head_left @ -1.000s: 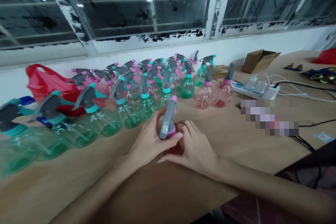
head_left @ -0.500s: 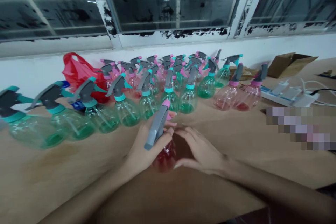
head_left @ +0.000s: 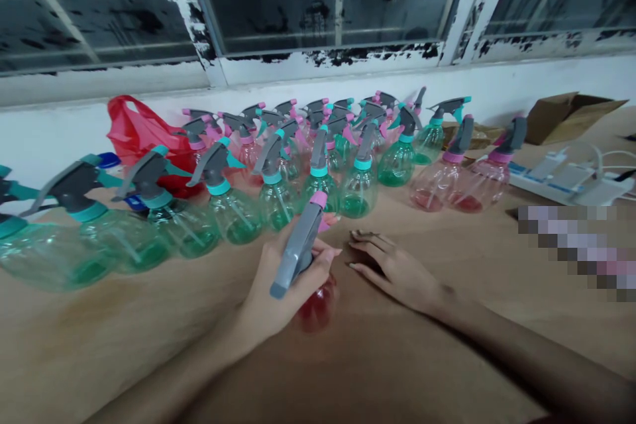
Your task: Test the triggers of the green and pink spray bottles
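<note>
A spray bottle (head_left: 318, 307) with red liquid, a grey trigger head and a pink nozzle stands in front of me. My left hand (head_left: 281, 271) is closed around its neck, just below the head, and hides the collar. To the right of the bottle, my right hand (head_left: 397, 271) is apart from it, low over the table or on it, with fingers and thumb spread and nothing in them. Beyond my hands is a row of green spray bottles (head_left: 241, 215) with turquoise collars. Two pink spray bottles (head_left: 437, 179) stand at the right end.
Several more pink and green bottles crowd behind, near the wall. A red plastic bag (head_left: 136, 136) lies at the back left. On the right are a white power strip (head_left: 571, 172) with chargers and cables, and an open cardboard box (head_left: 571, 116). The wooden table (head_left: 432, 364) spans the foreground.
My right hand has moved off to the right, away from the red bottle's side. My left hand keeps its hold on the neck. The view has shifted slightly.
</note>
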{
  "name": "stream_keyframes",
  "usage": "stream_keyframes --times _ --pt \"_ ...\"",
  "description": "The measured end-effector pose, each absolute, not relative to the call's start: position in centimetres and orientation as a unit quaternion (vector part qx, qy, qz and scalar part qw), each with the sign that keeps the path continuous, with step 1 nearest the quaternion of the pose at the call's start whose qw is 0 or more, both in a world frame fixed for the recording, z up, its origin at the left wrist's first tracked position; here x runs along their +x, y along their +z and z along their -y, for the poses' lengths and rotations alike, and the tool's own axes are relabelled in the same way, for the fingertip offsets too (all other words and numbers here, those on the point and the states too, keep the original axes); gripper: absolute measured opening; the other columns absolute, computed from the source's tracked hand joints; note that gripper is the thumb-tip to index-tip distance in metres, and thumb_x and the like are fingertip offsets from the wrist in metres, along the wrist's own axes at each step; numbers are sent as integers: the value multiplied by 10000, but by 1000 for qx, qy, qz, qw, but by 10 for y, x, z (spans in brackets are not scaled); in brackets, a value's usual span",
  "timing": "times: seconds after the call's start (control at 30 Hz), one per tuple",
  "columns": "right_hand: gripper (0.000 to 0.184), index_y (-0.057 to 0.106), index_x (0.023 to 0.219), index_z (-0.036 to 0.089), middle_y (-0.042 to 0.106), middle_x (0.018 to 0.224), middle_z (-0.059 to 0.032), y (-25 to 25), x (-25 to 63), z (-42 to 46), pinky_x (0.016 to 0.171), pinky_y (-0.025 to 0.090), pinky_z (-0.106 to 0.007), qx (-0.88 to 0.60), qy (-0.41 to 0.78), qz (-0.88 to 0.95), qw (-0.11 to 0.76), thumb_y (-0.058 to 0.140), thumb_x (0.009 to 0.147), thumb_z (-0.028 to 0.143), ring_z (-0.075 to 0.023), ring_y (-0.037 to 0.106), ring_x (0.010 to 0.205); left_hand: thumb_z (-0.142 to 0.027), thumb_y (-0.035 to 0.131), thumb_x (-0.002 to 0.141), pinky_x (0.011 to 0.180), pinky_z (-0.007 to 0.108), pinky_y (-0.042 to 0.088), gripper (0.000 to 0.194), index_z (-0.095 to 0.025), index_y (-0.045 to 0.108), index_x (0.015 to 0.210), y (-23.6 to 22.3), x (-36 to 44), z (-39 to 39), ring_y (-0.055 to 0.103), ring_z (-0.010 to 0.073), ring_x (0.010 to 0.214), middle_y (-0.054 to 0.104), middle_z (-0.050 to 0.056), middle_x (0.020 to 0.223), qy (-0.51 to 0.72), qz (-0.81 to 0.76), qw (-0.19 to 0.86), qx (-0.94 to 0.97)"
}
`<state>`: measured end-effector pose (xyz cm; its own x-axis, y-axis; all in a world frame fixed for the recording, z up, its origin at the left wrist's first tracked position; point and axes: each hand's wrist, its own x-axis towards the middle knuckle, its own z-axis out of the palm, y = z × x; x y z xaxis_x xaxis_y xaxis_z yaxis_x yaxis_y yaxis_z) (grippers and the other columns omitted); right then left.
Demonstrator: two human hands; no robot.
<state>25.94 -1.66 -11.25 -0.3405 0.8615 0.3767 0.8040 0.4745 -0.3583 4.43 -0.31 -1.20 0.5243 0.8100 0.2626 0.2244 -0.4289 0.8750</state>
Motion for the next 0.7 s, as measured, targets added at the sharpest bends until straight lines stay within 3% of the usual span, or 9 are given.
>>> stream_keyframes --times 0.13,0.7 --pt "386 506 1224 155 534 1298 -119 -111 261 19 1050 369 -445 -510 58 821 251 441 915 377 -230 437 1247 -275 506 857 817 273 479 238 -202 505 1084 -10 45 5 648 150 855 664 11 833 353 -353 401 768" --pt "536 415 1349 125 431 1403 -109 -110 261 23 1090 313 -430 -521 48 827 206 404 916 440 -223 346 1320 -259 477 867 773 250 492 284 -236 480 1150 -9 43 5 642 136 825 645 -5 830 342 -357 389 777"
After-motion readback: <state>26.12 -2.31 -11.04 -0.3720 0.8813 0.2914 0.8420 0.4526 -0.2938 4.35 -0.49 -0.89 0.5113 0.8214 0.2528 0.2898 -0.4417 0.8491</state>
